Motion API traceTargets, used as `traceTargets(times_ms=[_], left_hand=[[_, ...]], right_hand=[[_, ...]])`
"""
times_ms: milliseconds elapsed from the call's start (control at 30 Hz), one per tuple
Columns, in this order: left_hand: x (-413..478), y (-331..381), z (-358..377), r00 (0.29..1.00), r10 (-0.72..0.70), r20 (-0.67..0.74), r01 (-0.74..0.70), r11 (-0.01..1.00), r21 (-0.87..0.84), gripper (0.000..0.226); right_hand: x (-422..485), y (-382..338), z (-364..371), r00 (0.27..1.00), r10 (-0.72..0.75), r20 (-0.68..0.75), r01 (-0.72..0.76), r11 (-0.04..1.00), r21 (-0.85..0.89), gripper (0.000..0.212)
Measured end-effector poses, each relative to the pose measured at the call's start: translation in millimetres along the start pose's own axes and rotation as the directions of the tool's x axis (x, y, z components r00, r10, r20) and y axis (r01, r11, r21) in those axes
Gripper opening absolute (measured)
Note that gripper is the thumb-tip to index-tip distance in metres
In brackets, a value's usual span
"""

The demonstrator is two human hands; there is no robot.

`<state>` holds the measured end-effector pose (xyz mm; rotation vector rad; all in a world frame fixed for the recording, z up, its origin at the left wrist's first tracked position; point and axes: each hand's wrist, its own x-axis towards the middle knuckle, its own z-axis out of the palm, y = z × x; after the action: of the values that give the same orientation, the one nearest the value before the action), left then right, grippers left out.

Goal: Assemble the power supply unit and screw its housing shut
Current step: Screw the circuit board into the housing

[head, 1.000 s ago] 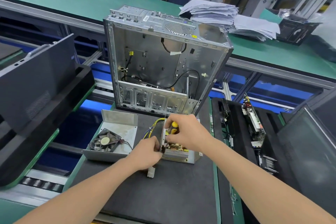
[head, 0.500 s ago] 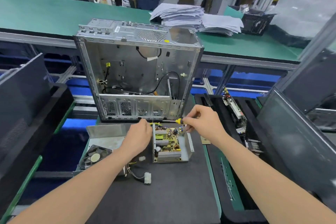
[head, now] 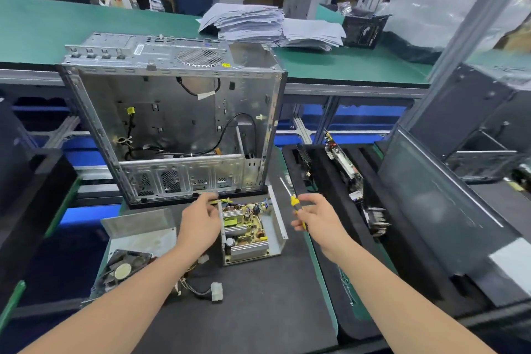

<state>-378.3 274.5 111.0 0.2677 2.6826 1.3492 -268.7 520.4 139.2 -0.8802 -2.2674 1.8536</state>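
The open power supply unit [head: 249,231] lies on the black mat, its circuit board and heat sinks exposed in a grey metal tray. My left hand [head: 201,223] rests against its left wall, fingers bent toward the yellow wires at the far corner. My right hand [head: 317,218] is off to the right of the unit and grips a yellow-handled screwdriver [head: 293,202], the shaft pointing up and away. The housing cover [head: 140,234] with its fan [head: 122,270] lies to the left, partly hidden by my left forearm.
An empty computer case [head: 172,121] stands upright just behind the unit. A white connector [head: 216,291] on loose wires lies on the black mat [head: 258,310]. A black foam tray [head: 339,181] holding circuit cards sits to the right. Paper stacks [head: 267,24] lie on the green bench.
My right hand has pulled the screwdriver away from the unit toward the right. My left hand has shifted along the unit's left wall, leaving the board uncovered. The view has tilted up.
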Motion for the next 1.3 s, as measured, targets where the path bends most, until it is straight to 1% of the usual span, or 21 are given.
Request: traceTargets(times_ms=[100, 200, 267, 333, 400, 467, 533, 667, 800, 867, 933, 1000, 1067, 1100, 1167, 1233, 1267, 1300], left_hand=[[6.9, -5.4, -4.2, 0.999, 0.036, 0.006, -0.037, 0.976, 0.216, 0.039], [10.4, -10.2, -10.1, 0.997, 0.071, 0.013, -0.071, 0.942, 0.327, 0.033], [12.8, -11.9, -12.4, 0.998, 0.045, 0.035, -0.053, 0.949, 0.312, 0.030], [13.4, -11.5, -13.4, 0.998, 0.004, 0.062, -0.019, 0.971, 0.240, 0.026], [14.2, -12.6, -14.5, 0.997, 0.002, 0.073, -0.017, 0.977, 0.212, 0.021], [14.8, -14.3, -16.2, 0.997, 0.005, 0.073, -0.020, 0.979, 0.204, 0.020], [13.9, -16.8, -16.5, 0.996, -0.003, 0.087, -0.017, 0.972, 0.235, 0.018], [9.9, -23.4, -17.0, 0.990, -0.019, 0.138, -0.028, 0.942, 0.336, 0.008], [-0.2, -23.9, -27.4, 0.951, -0.136, 0.276, 0.049, 0.953, 0.300, 0.004], [-6.8, -21.7, -29.3, 0.937, -0.149, 0.316, 0.067, 0.964, 0.256, 0.008], [-11.5, -18.6, -28.0, 0.948, -0.138, 0.286, 0.070, 0.970, 0.235, 0.010], [-13.8, -17.4, -24.2, 0.966, -0.120, 0.229, 0.053, 0.959, 0.278, 0.013], [-17.1, -14.9, -19.7, 0.977, -0.127, 0.169, 0.066, 0.943, 0.327, 0.023], [-18.6, -13.9, -16.6, 0.981, -0.137, 0.135, 0.088, 0.944, 0.317, 0.030], [-22.2, -9.9, -8.9, 0.988, -0.148, 0.041, 0.136, 0.967, 0.216, 0.039], [-23.2, -3.3, 0.9, 0.985, -0.136, -0.102, 0.146, 0.984, 0.102, 0.032], [-22.5, 0.0, 6.1, 0.978, -0.118, -0.172, 0.135, 0.986, 0.094, 0.024], [-21.8, 3.7, 10.5, 0.973, -0.099, -0.210, 0.127, 0.984, 0.128, 0.017]], right_hand=[[5.5, 4.3, 11.0, 0.998, 0.040, 0.042, -0.034, 0.991, -0.132, 0.030], [7.5, 7.0, 20.2, 0.997, -0.023, 0.072, 0.042, 0.964, -0.263, 0.029], [10.3, 9.1, 24.3, 0.992, -0.083, 0.097, 0.110, 0.943, -0.315, 0.027], [14.6, 9.7, 26.1, 0.980, -0.152, 0.128, 0.189, 0.911, -0.366, 0.018], [19.5, 8.4, 25.5, 0.961, -0.231, 0.150, 0.274, 0.856, -0.437, 0.011], [24.9, 6.5, 22.2, 0.948, -0.273, 0.167, 0.320, 0.816, -0.482, 0.008], [30.6, 4.7, 17.4, 0.942, -0.280, 0.186, 0.336, 0.808, -0.484, 0.008], [38.2, 2.2, 9.9, 0.925, -0.290, 0.247, 0.376, 0.799, -0.469, 0.005], [46.3, 6.3, 7.5, 0.913, -0.297, 0.279, 0.395, 0.815, -0.423, 0.004], [51.7, 8.4, 5.4, 0.911, -0.281, 0.301, 0.390, 0.822, -0.416, 0.003], [55.9, 9.7, 3.5, 0.910, -0.261, 0.322, 0.381, 0.833, -0.401, 0.005], [58.8, 10.8, 2.1, 0.907, -0.251, 0.338, 0.376, 0.843, -0.384, 0.006], [61.0, 11.3, 0.8, 0.901, -0.244, 0.358, 0.378, 0.848, -0.373, 0.007], [62.1, 11.3, 0.3, 0.900, -0.236, 0.367, 0.373, 0.853, -0.365, 0.007], [64.3, 11.7, -0.6, 0.900, -0.213, 0.380, 0.356, 0.862, -0.360, 0.006], [65.6, 12.9, -2.6, 0.901, -0.198, 0.385, 0.347, 0.863, -0.368, 0.005], [65.6, 13.5, -4.1, 0.902, -0.197, 0.385, 0.345, 0.864, -0.367, 0.006], [65.1, 14.0, -5.6, 0.902, -0.201, 0.382, 0.346, 0.867, -0.359, 0.008]])
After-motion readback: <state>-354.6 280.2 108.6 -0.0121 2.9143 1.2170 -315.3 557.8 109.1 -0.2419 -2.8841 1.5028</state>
